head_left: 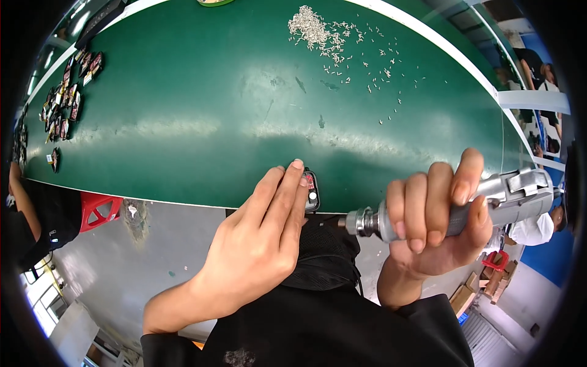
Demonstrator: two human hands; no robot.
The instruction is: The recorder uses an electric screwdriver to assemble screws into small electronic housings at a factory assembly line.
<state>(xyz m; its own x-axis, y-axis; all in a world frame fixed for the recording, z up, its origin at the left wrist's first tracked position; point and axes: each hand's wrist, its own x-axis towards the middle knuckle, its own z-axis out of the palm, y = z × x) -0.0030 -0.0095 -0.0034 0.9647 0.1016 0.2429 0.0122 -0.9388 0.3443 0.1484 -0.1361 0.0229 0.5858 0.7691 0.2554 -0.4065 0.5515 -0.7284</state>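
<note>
My left hand (260,229) rests at the table's near edge, its fingers stretched together over the left side of a small black device (313,194). The device has a red inside and a round white part, and my fingers hide much of it. To the right, my right hand (437,214) is wrapped round a grey electric screwdriver (516,194). The screwdriver is tilted, and its silver nose (361,221) points left, apart from the device and just off the table edge.
A heap of tiny silver screws (309,27) lies at the far side of the green table (202,92), with loose ones scattered to its right. Several small black devices (61,104) are grouped at the left. A red stool (101,209) and another person's arm (25,202) show at the left.
</note>
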